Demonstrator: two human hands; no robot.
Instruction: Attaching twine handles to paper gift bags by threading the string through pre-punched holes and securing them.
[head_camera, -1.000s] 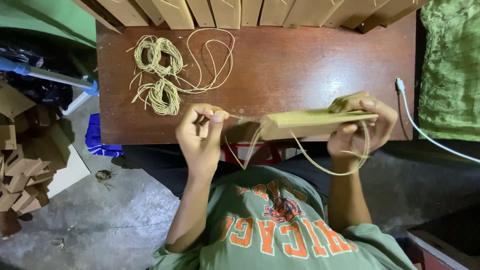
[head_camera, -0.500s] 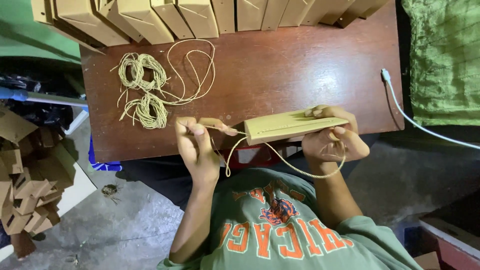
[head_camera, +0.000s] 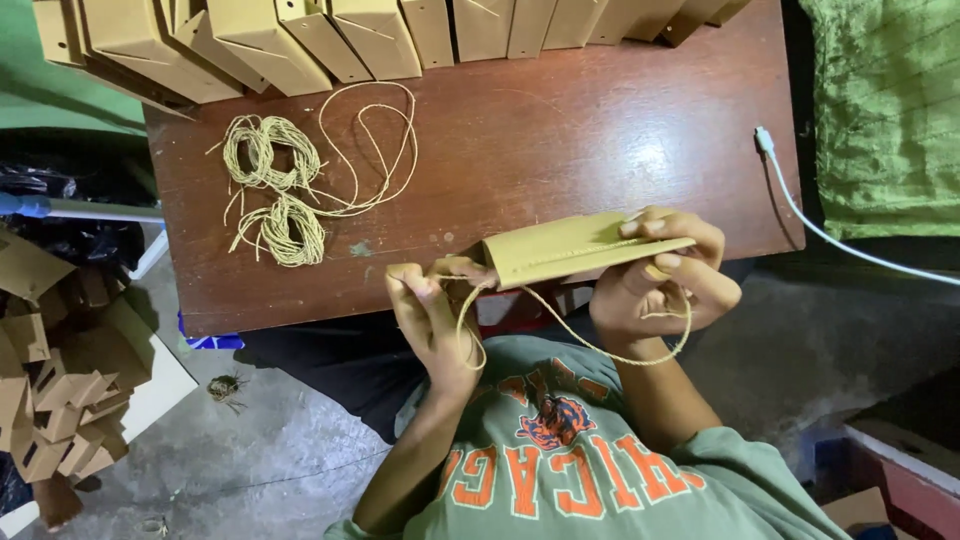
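A folded tan paper bag (head_camera: 575, 248) is held flat and nearly level just above the near edge of the dark red-brown worktop (head_camera: 560, 130), one end in each hand. On the worktop beyond it lie two loose coils of pale twine (head_camera: 275, 190) with a long loop trailing toward the middle, and a row of folded tan bags (head_camera: 330, 35) stands along the far edge, their tops cut off by the frame. A white cable (head_camera: 800, 210) runs off the worktop's corner beside a green cloth (head_camera: 885, 110), and a heap of cardboard scraps (head_camera: 55, 370) sits on the floor, well apart from the hands. Nothing lies between the hands and the bag. A length of twine cord (head_camera: 590, 345) hangs in a slack curve below the bag, from one hand to the other; where it enters the bag is hidden by the fingers. The left hand (head_camera: 660, 275) wraps the bag's end, thumb on top and fingers curled beneath, its grip clenched on bag and cord together. The right hand (head_camera: 430, 310) is raised at the other end, fingertips pinched on the cord right at the bag's corner; whether it also touches the paper is hard to make out. Both forearms angle inward from the person's orange-lettered green shirt (head_camera: 570, 470).
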